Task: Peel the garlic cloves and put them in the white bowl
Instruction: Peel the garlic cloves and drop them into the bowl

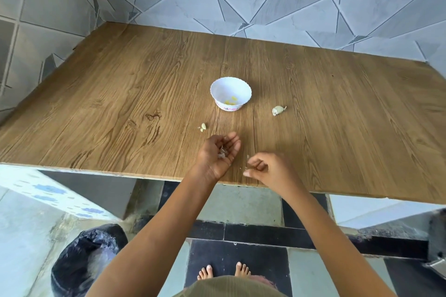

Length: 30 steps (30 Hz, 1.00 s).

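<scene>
While I watch through the head camera, the small white plastic bowl with a scalloped rim stands upright near the middle of the brown wood-grain table, with a few yellowish peeled garlic cloves lying at its bottom. At about 4 o'clock from the bowl, apart from it, lies a pale unpeeled chunk of garlic bulb. At about 7 o'clock, near the bowl, sits a small loose clove with a bit of skin beside it. Toward 6 o'clock the two hands hover near the table's front edge, close together but not touching. The left hand is turned palm up and loosely cupped, with thin papery garlic skins lying in the palm. The right hand has its fingers curled, and its fingertips appear to pinch a tiny pale scrap of skin, though it is blurred. At 8 o'clock, down on the floor, stands a bin lined with a black plastic bag.
</scene>
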### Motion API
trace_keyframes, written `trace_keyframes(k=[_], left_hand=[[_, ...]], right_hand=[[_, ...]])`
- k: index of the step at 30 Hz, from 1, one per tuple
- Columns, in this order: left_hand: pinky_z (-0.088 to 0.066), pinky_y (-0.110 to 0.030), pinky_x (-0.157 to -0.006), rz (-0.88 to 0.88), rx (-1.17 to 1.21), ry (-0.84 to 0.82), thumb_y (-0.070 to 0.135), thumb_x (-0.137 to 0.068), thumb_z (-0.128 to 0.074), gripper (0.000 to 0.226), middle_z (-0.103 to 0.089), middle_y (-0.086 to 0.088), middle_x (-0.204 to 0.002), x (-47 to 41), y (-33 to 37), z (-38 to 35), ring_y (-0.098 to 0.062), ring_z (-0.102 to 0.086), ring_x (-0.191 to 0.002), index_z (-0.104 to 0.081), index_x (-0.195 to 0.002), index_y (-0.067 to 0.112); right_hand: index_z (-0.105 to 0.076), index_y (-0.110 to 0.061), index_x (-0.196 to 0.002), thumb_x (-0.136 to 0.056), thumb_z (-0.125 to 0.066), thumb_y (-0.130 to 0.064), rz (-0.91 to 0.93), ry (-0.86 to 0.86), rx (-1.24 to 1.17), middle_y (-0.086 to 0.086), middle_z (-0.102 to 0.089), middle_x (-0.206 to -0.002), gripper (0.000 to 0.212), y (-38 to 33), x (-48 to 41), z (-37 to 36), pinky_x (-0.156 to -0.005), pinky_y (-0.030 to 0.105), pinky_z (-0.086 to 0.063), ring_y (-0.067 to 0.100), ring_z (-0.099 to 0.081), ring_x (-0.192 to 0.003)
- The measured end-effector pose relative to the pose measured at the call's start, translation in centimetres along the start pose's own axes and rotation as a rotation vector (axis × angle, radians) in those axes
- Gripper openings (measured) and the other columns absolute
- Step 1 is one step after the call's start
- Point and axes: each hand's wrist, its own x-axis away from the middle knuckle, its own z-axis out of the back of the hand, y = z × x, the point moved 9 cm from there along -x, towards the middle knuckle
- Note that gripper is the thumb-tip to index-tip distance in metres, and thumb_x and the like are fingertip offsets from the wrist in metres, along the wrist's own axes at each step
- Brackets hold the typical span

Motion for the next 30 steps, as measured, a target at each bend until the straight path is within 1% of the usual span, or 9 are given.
trace_keyframes(k=[4,6,12,17,19,21,24,27,30], left_hand=[[-0.051,-0.03,-0.082,-0.022,0.007,0.003,0.01,-0.099,-0.033,0.035,-0.068,-0.011,-0.061,0.1,0.0,0.0,-0.022,-0.061,-0.081,-0.059,-0.08,-0.005],[-0.051,-0.03,-0.081,-0.026,0.013,0.007,0.01,-0.099,-0.034,0.035,-0.068,-0.011,-0.062,0.1,0.0,0.0,-0.022,-0.061,-0.081,-0.06,-0.081,-0.005],[-0.056,-0.026,-0.068,-0.039,0.012,0.019,0.011,-0.099,-0.034,0.035,-0.068,-0.011,-0.069,0.1,0.4,0.3,-0.02,-0.062,-0.081,-0.06,-0.082,-0.004],[-0.056,-0.028,-0.071,-0.056,0.027,0.036,0.011,-0.099,-0.034,0.033,-0.063,-0.013,-0.087,0.1,0.7,0.5,-0.021,-0.061,-0.085,-0.059,-0.085,-0.005],[-0.053,-0.029,-0.077,-0.061,0.023,0.042,0.012,-0.1,-0.034,0.034,-0.063,-0.014,-0.087,0.1,0.7,0.5,-0.022,-0.06,-0.086,-0.059,-0.085,-0.005],[-0.055,-0.029,-0.074,-0.067,0.018,0.048,0.012,-0.1,-0.033,0.035,-0.063,-0.014,-0.086,0.2,0.7,0.5,-0.022,-0.061,-0.085,-0.06,-0.084,-0.005],[-0.057,-0.028,-0.066,-0.069,0.022,0.054,0.012,-0.1,-0.033,0.035,-0.063,-0.014,-0.086,0.1,0.6,0.5,-0.022,-0.061,-0.084,-0.06,-0.084,-0.005],[-0.056,-0.028,-0.068,-0.071,0.009,0.063,0.012,-0.1,-0.034,0.035,-0.063,-0.014,-0.083,0.3,0.5,0.1,-0.021,-0.061,-0.08,-0.06,-0.082,-0.004],[-0.052,-0.024,-0.054,-0.066,-0.029,0.064,0.01,-0.099,-0.033,0.037,-0.061,-0.011,-0.059,0.6,0.0,-1.0,-0.017,-0.059,-0.055,-0.057,-0.073,0.0]], right_hand=[[-0.064,-0.006,-0.109,-0.064,-0.085,-0.028,-0.123,0.038,0.006,0.004,-0.064,-0.099,0.054,0.8,-0.8,-0.7,-0.073,0.023,-0.047,0.011,-0.056,-0.082],[-0.062,-0.004,-0.111,-0.064,-0.085,-0.027,-0.151,0.031,0.002,0.006,-0.065,-0.102,0.057,1.0,-1.3,-0.8,-0.074,0.022,-0.045,0.012,-0.056,-0.085],[-0.068,-0.005,-0.103,-0.073,-0.079,-0.012,-0.118,-0.021,-0.058,0.006,-0.069,-0.095,0.033,1.1,-2.7,-0.7,-0.06,0.004,-0.038,0.005,-0.056,-0.074],[-0.071,-0.008,-0.085,-0.081,-0.071,-0.006,-0.017,-0.057,0.034,0.004,-0.07,-0.082,0.005,-0.1,-3.6,-0.8,-0.061,0.015,-0.044,0.009,-0.06,-0.07],[-0.07,-0.01,-0.078,-0.083,-0.066,-0.002,0.015,-0.075,0.099,0.002,-0.069,-0.075,0.01,-0.5,-3.9,-1.3,-0.067,0.024,-0.051,0.012,-0.061,-0.068],[-0.066,-0.014,-0.077,-0.086,-0.059,0.0,0.013,-0.115,0.153,-0.005,-0.063,-0.071,0.018,-0.3,-4.1,-1.8,-0.071,0.034,-0.054,0.013,-0.061,-0.071],[-0.061,-0.017,-0.082,-0.091,-0.054,-0.004,-0.049,-0.128,-0.035,-0.012,-0.057,-0.075,0.016,0.2,-4.0,-0.7,-0.067,0.021,-0.047,0.006,-0.056,-0.073],[-0.061,-0.013,-0.082,-0.09,-0.056,-0.001,0.087,-0.022,-0.266,-0.015,-0.057,-0.073,0.016,-2.1,-3.8,2.4,-0.063,0.018,-0.046,0.002,-0.053,-0.065],[-0.07,-0.007,-0.089,-0.087,-0.055,0.007,0.3,-0.082,-0.185,-0.007,-0.068,-0.089,0.021,-5.5,-3.6,2.2,-0.069,0.021,-0.049,0.01,-0.06,-0.072]])
